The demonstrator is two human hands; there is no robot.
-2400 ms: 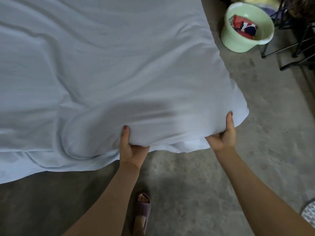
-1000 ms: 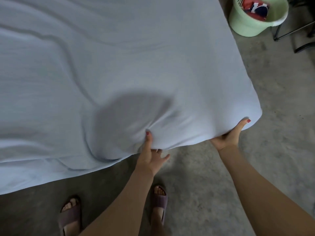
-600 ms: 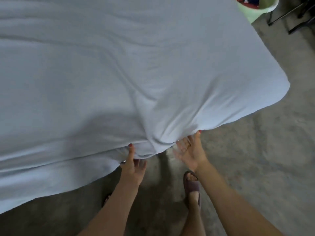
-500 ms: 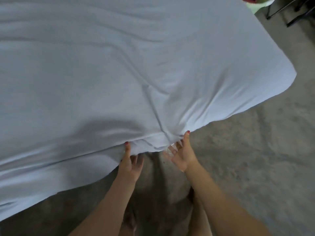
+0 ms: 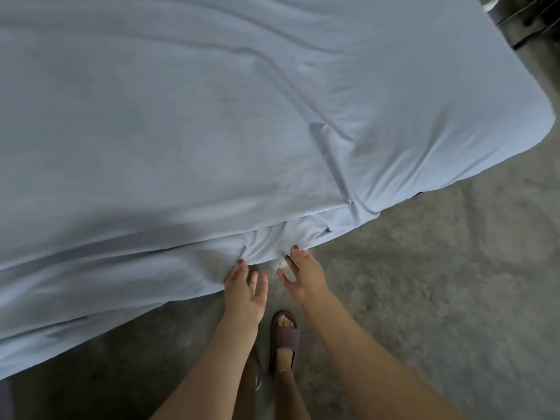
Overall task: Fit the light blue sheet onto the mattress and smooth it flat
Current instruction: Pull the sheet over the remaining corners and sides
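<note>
Bare concrete floor (image 5: 424,283) below, blue cloth filling most of the head view. Light blue sheet (image 5: 212,116) spread over the mattress, far right corner (image 5: 533,122) rounded and seemingly seated. Long creases across the top, a knot of folds bunched at the near edge (image 5: 348,204). Loose hem hanging toward the floor on the left. Left hand (image 5: 245,286) at the hem, thumb against the cloth, fingers spread and relaxed, nothing pinched. Right hand (image 5: 303,274) just beside it, thumb touching the gathered edge, fingers likewise apart and holding nothing. One foot in a dark slipper (image 5: 285,334) between the forearms.

Step in hand, by the look of it: tucking the near edge under, roughly midway along the side. Next move likely calls for taking up the bunched hem, drawing it down and under, then sweeping palms outward to flatten the creases.
</note>
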